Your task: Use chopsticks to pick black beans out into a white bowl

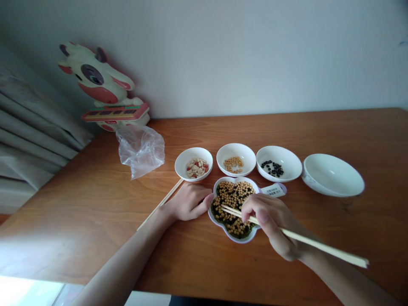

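A flower-shaped dish (235, 240) with a pale purple rim and a handle lies in front of me, full of yellow soybeans, black beans and small green beans. My left hand (190, 200) rests on the table at its left side, curled, with thumb and finger on the rim. A pair of wooden chopsticks (321, 245) is gripped in my right hand (270, 221), which hangs over the dish's right part and hides some of it. The tips are down among the beans; I cannot make out a bean between them.
Behind the dish stand white bowls: one with pale seeds and reddish bits (180, 166), one with soybeans (236, 149), one with black beans (288, 163), and an empty one (334, 176). Another chopstick pair (159, 206) lies left. A plastic bag (142, 148) and cow toy (105, 85) sit farther back.
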`<state>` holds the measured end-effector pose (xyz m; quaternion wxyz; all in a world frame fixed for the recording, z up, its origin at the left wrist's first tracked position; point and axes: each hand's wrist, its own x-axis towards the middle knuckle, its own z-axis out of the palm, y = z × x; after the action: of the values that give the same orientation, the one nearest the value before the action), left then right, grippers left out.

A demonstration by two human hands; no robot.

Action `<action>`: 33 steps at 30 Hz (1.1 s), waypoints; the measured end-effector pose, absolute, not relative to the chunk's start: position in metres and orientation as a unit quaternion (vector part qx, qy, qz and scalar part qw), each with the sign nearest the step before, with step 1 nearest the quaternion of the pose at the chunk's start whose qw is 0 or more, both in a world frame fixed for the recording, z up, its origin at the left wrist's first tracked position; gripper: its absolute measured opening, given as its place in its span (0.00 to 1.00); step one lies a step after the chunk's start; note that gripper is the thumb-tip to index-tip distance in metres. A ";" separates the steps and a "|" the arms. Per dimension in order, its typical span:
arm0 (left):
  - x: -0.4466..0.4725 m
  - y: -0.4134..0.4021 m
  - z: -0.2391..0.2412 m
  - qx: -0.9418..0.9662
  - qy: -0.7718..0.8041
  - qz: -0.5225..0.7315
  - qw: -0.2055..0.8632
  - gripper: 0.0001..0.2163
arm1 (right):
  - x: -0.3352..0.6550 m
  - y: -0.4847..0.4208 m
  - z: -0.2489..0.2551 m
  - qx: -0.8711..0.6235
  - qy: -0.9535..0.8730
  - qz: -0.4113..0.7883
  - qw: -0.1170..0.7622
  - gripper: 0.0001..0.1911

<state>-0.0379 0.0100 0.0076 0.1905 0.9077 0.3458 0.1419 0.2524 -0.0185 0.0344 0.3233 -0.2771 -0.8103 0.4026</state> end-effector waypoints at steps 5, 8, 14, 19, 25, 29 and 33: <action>-0.037 0.010 0.009 0.907 0.349 0.143 0.189 0.20 | 0.253 -0.015 0.034 -0.286 -0.822 0.386 0.306 0.30; -0.038 0.010 0.008 0.906 0.352 0.138 0.192 0.20 | 0.251 -0.014 0.034 -0.291 -0.821 0.390 0.300 0.31; -0.038 0.010 0.007 0.902 0.352 0.143 0.203 0.20 | 0.249 -0.014 0.030 -0.302 -0.808 0.397 0.314 0.27; -0.037 0.011 0.009 0.905 0.347 0.148 0.196 0.20 | 0.247 -0.013 0.026 -0.309 -0.801 0.397 0.326 0.28; -0.037 0.011 0.009 0.908 0.340 0.156 0.189 0.20 | 0.245 -0.013 0.023 -0.303 -0.776 0.423 0.356 0.26; -0.037 0.011 0.008 0.908 0.340 0.156 0.187 0.20 | 0.245 -0.013 0.024 -0.308 -0.761 0.427 0.380 0.28; -0.037 0.011 0.007 0.908 0.340 0.158 0.185 0.20 | 0.250 -0.012 0.025 -0.324 -0.751 0.427 0.385 0.32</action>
<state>-0.0374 0.0108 0.0074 0.1852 0.9084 0.3398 0.1581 0.2497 -0.0120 0.0248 0.3853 -0.3243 -0.7510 0.4270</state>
